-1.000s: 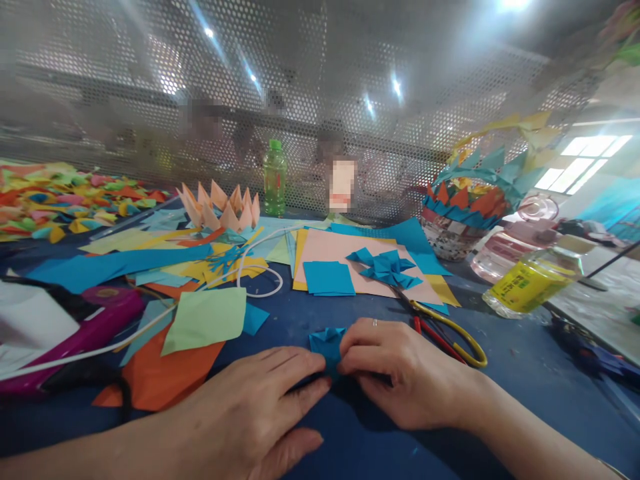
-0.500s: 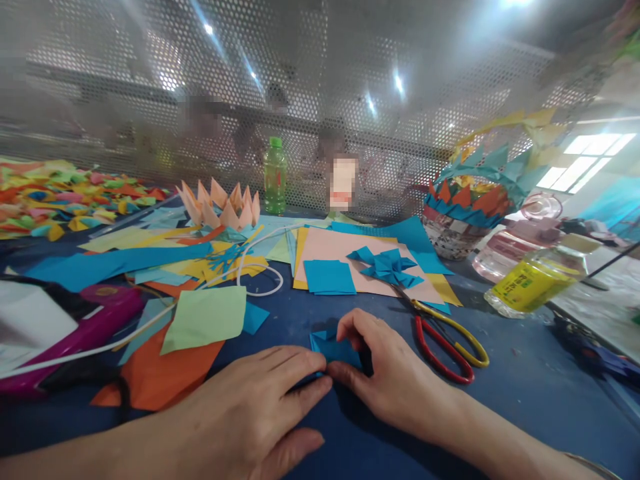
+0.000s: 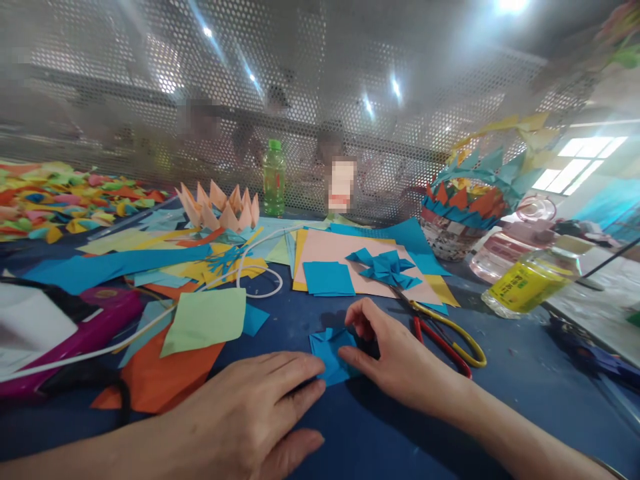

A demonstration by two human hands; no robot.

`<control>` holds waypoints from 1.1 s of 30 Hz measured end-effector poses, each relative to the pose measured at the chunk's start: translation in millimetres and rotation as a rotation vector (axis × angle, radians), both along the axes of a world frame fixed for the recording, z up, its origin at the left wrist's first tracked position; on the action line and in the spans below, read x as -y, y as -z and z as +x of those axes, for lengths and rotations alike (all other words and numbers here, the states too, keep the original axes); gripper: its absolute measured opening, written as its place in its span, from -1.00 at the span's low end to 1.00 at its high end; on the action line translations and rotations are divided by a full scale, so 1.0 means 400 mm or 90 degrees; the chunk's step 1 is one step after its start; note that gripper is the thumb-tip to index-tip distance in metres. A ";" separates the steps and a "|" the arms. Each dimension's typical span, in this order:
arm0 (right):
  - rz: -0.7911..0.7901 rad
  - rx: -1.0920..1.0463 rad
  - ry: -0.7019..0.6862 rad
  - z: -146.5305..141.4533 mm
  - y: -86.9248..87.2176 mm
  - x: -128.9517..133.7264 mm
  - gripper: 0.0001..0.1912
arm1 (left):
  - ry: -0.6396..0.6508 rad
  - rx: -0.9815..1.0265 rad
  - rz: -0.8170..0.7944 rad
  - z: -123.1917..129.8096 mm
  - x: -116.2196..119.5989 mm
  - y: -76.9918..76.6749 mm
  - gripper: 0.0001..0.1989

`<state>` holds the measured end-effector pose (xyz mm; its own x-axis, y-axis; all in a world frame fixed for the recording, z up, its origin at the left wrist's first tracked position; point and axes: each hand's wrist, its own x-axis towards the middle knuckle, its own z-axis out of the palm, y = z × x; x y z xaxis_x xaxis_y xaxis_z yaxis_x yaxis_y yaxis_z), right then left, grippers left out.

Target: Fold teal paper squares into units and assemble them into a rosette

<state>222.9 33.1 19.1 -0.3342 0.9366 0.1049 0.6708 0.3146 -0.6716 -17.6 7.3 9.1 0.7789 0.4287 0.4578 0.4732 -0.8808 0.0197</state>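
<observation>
A small folded blue paper (image 3: 334, 357) lies on the dark blue table between my two hands, with creases and a small raised fold at its far edge. My left hand (image 3: 260, 407) rests at the paper's left edge, palm down, fingers together and thumb apart. At the right side, my right hand (image 3: 387, 353) touches the paper with its thumb, its other fingers curled above the table with a gap to the thumb. Beyond the paper are a stack of blue squares (image 3: 329, 278) and a folded blue paper piece (image 3: 387, 267) on pink sheets.
Red-and-yellow-handled scissors (image 3: 450, 333) lie beside my right hand. A purple glue gun (image 3: 100, 320), white cable and green and orange papers (image 3: 205, 320) are at left. Behind stand a peach paper crown (image 3: 220, 210), a green bottle (image 3: 274, 179) and a paper basket (image 3: 455, 223); a yellow-labelled bottle (image 3: 530, 283) leans at right.
The near part of the blue paper now lies flatter and more of it shows. My right hand has shifted slightly right and away, its fingers lifting off the paper's far edge.
</observation>
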 end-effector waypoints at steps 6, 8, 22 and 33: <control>0.054 -0.033 -0.029 0.023 0.010 -0.027 -0.84 | 0.006 -0.021 -0.020 -0.005 -0.001 -0.011 -0.69; 0.079 -0.008 -0.054 0.027 0.015 -0.030 -0.82 | 0.005 -0.029 -0.024 -0.005 -0.002 -0.016 -0.70; 0.067 0.055 -0.051 0.008 0.001 -0.015 -0.84 | -0.093 0.095 -0.148 0.005 -0.044 -0.015 -0.67; -0.009 -0.232 -0.047 -0.019 0.000 0.007 -0.85 | -0.144 0.146 -0.247 0.007 -0.053 0.001 -0.76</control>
